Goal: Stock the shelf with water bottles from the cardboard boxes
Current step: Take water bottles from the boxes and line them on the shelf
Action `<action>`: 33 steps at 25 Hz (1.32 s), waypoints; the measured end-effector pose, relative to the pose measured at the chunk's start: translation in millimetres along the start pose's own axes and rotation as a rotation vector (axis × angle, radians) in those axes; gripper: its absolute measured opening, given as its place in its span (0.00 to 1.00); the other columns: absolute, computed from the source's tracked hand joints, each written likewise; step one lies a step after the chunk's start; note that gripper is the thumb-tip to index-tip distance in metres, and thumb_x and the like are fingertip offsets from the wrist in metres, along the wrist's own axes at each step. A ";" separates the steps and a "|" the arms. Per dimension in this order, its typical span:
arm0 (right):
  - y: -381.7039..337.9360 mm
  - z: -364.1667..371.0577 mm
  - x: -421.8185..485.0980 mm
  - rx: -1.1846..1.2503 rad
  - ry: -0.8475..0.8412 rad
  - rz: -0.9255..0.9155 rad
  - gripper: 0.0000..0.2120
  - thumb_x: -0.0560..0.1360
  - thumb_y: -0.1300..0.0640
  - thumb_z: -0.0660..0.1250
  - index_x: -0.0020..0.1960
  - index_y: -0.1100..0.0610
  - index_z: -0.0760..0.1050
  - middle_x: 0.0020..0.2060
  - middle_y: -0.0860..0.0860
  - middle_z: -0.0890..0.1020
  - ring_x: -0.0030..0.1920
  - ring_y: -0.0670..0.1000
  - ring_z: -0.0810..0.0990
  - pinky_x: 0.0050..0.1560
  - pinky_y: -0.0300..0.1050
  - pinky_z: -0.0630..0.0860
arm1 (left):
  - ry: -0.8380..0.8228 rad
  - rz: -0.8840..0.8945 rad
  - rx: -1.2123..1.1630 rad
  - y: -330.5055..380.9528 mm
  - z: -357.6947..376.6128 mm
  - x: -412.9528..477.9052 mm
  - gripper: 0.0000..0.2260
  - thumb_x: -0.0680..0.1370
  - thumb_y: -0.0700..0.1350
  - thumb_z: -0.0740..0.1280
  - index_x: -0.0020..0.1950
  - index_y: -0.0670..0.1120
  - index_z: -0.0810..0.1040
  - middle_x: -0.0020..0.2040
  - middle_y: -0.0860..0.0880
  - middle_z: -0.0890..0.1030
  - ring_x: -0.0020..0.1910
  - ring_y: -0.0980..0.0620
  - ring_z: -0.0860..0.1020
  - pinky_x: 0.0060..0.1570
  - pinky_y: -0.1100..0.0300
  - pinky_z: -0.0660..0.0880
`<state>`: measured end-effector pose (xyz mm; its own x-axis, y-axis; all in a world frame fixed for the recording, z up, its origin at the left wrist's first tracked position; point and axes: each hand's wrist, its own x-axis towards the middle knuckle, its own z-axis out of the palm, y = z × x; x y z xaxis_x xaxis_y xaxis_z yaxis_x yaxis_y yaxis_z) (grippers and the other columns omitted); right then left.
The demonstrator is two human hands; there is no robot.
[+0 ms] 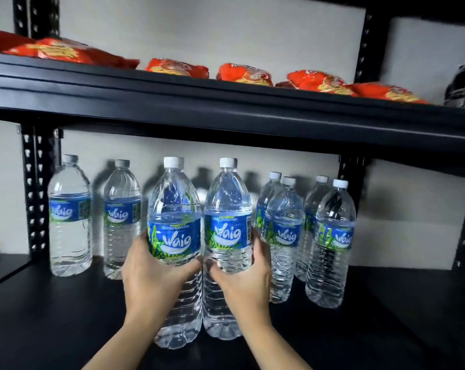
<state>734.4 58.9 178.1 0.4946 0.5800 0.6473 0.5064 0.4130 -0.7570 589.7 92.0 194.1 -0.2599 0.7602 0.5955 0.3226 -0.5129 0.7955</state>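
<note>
Head view looks into a black metal rack, where the left hand (152, 276) grips one large water bottle (174, 236) and the right hand (244, 279) grips a second large bottle (228, 231). Both bottles are upright and side by side, and their bodies touch. Each thumb lies across the front of its bottle just under the blue label, while the other fingers curl round the outer side and go out of sight behind the plastic. The two bottle bases sit low over the lower shelf board (66, 316), near its front edge; whether they rest on it cannot be told. Behind them on the same board stand more bottles: two smaller ones (70, 217) to the left, well apart from the hands, and a cluster of four (308, 236) to the right, the nearest of which is just beside the right hand's fingers. On the upper shelf (226, 108) lies a row of red snack packets (244, 74), with a dark blurred object (463, 81) at its right end.
</note>
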 end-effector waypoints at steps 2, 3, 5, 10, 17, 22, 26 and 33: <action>11.6 12.6 9.0 -0.009 0.034 -0.040 0.48 0.57 0.41 0.81 0.72 0.53 0.68 0.61 0.37 0.72 0.54 0.26 0.66 0.50 0.13 0.57 | 0.018 0.014 0.001 -8.6 4.2 8.9 0.32 0.55 0.55 0.83 0.53 0.51 0.75 0.46 0.51 0.81 0.46 0.52 0.78 0.48 0.59 0.69; 17.7 20.2 13.7 -0.003 0.046 -0.056 0.48 0.58 0.43 0.81 0.73 0.55 0.66 0.61 0.35 0.70 0.55 0.21 0.62 0.50 0.12 0.55 | 0.024 0.018 0.008 -15.2 5.5 13.6 0.33 0.55 0.54 0.84 0.55 0.49 0.75 0.47 0.52 0.81 0.46 0.53 0.76 0.48 0.60 0.69; 25.0 35.1 25.2 0.031 0.058 -0.038 0.50 0.60 0.46 0.82 0.75 0.54 0.62 0.63 0.36 0.67 0.56 0.18 0.57 0.51 0.12 0.52 | 0.023 0.027 0.014 -28.2 5.6 24.9 0.36 0.55 0.52 0.84 0.59 0.46 0.76 0.48 0.51 0.81 0.47 0.53 0.76 0.50 0.60 0.70; 41.4 62.3 56.9 0.034 0.133 -0.058 0.53 0.57 0.56 0.85 0.75 0.58 0.61 0.63 0.47 0.68 0.62 0.41 0.66 0.60 0.20 0.57 | 0.019 0.032 -0.068 -53.5 -1.7 51.1 0.38 0.55 0.52 0.85 0.60 0.49 0.74 0.51 0.53 0.82 0.50 0.51 0.81 0.54 0.55 0.77; 71.7 77.9 51.0 -0.018 0.096 -0.079 0.52 0.60 0.40 0.80 0.76 0.56 0.61 0.62 0.44 0.66 0.58 0.28 0.62 0.55 0.15 0.54 | 0.022 0.059 -0.066 -75.5 -8.5 71.4 0.39 0.55 0.55 0.85 0.62 0.49 0.74 0.52 0.50 0.83 0.52 0.49 0.82 0.54 0.55 0.79; 84.9 78.5 43.9 -0.028 0.129 -0.085 0.47 0.62 0.37 0.75 0.73 0.57 0.63 0.59 0.43 0.67 0.62 0.26 0.60 0.60 0.19 0.56 | 0.056 0.053 -0.029 -81.3 -7.3 70.8 0.39 0.54 0.57 0.84 0.61 0.50 0.74 0.50 0.52 0.83 0.49 0.51 0.81 0.50 0.56 0.76; 86.4 73.2 47.5 -0.037 0.043 -0.063 0.45 0.62 0.45 0.80 0.72 0.57 0.63 0.60 0.45 0.66 0.61 0.33 0.65 0.63 0.29 0.63 | 0.053 0.057 -0.024 -81.3 -4.8 66.9 0.36 0.54 0.55 0.84 0.58 0.51 0.75 0.48 0.52 0.83 0.47 0.52 0.81 0.49 0.58 0.74; 90.2 65.3 52.9 0.002 -0.003 -0.006 0.40 0.63 0.52 0.82 0.69 0.52 0.64 0.56 0.41 0.70 0.53 0.32 0.71 0.50 0.23 0.65 | 0.042 0.073 -0.017 -75.6 -1.9 62.3 0.31 0.54 0.54 0.84 0.52 0.53 0.74 0.44 0.54 0.82 0.43 0.53 0.81 0.43 0.61 0.73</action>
<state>760.1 172.7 138.2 0.4890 0.5799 0.6516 0.5076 0.4183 -0.7533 547.4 177.4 171.3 -0.2742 0.7034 0.6558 0.3269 -0.5731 0.7514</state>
